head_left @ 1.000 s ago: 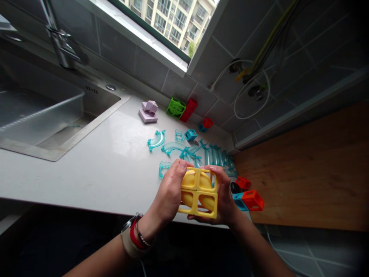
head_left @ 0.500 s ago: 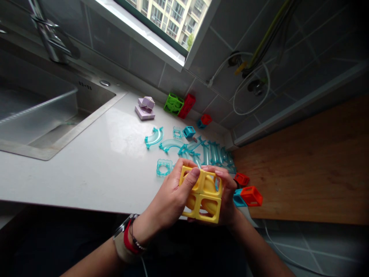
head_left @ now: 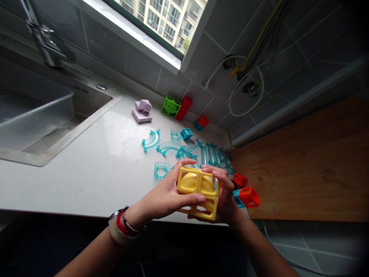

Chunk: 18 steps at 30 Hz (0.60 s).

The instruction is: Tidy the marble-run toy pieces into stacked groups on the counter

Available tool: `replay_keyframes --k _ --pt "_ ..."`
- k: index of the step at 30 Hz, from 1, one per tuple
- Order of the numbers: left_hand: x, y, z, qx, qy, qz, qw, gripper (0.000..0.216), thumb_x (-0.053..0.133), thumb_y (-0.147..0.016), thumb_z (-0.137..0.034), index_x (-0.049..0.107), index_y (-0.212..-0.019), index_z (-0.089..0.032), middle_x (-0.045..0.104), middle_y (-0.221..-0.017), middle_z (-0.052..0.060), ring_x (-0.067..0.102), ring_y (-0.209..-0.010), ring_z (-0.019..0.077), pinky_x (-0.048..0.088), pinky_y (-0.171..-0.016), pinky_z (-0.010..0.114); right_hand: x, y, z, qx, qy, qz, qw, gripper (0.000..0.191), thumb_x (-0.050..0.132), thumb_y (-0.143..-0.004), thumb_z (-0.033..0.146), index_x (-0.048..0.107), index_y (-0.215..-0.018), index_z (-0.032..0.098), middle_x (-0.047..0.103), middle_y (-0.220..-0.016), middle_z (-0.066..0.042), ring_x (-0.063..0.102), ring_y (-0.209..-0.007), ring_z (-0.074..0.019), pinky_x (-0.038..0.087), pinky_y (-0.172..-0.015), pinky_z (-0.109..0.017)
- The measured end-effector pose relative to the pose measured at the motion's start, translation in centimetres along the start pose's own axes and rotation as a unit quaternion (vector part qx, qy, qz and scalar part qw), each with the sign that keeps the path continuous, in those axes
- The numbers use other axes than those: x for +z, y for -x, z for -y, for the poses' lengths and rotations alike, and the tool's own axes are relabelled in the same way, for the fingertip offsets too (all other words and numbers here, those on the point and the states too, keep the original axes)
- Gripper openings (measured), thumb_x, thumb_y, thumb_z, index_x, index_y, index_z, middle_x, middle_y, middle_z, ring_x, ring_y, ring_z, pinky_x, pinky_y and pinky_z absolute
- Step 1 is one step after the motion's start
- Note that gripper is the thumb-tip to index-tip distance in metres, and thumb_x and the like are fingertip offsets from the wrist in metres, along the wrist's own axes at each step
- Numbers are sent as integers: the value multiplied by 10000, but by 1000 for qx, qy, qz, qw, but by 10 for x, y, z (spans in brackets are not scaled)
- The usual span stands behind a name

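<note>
A yellow block of hollow cube frames [head_left: 198,185], with curved pieces inside it, is held between both hands above the counter's front edge. My left hand [head_left: 170,194] grips its left side, the thumb lying across the lower front. My right hand [head_left: 226,194] wraps the right side, fingertips over the top edge. Just beyond the hands lie clear teal track pieces [head_left: 169,147], partly hidden by the fingers. A clear teal square plate with a round hole [head_left: 161,170] is left of them. A blue cube [head_left: 186,134] stands further back.
Green [head_left: 171,106] and red [head_left: 183,108] blocks stand against the wall near lilac boxes [head_left: 142,111]. Orange cubes [head_left: 249,196] are at the right by a wooden panel [head_left: 302,165]. A steel sink [head_left: 49,154] holding a clear bin [head_left: 37,115] is at left.
My left thumb has slid from the top of the yellow block down to its lower front. The block has tipped slightly, showing more of the upper openings. The view has shifted a little.
</note>
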<state>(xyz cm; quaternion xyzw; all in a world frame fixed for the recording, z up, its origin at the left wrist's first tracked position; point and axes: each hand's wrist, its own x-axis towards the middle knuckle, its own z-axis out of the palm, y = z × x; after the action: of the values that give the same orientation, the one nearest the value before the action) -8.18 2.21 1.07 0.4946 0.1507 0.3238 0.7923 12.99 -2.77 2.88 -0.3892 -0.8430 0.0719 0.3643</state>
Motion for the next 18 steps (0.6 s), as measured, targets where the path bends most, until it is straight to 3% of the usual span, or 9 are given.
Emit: replay_keyframes --k 6,12,15,18 --pt "-2 -1 0 -54 55 -21 997 715 772 -852 -345 349 -1424 -275 638 -1186 54 651 -1066 219 532 -903 340 -7 4 4 13 11 20 1000 1205 950 -586 397 219 -1535 264 478 -1364 -168 513 -1296 -394 474 -1070 -611" --pt "8 -9 22 -75 100 -22 992 788 866 -733 -314 402 -1365 -228 655 -1196 82 664 -1037 233 532 -885 353 -18 15 11 35 43 62 997 1210 937 -601 468 226 -1544 204 516 -1388 -201 518 -1328 -387 475 -1097 -566" --pt "16 -10 30 -67 76 -5 995 810 870 -728 -321 394 -1377 -233 657 -1220 89 658 -1072 246 516 -922 365 -28 30 20 50 65 67 994 1205 916 -641 475 203 -1571 194 449 -1509 -232 442 -1420 -400 433 -1140 -583" --pt "27 -8 32 -74 26 24 997 857 869 -735 -322 354 -1417 -266 673 -1188 81 673 -1045 254 519 -911 375 -30 57 34 117 72 55 989 1236 897 -677 465 135 -1613 200 315 -1618 -237 340 -1492 -407 431 -1146 -582"
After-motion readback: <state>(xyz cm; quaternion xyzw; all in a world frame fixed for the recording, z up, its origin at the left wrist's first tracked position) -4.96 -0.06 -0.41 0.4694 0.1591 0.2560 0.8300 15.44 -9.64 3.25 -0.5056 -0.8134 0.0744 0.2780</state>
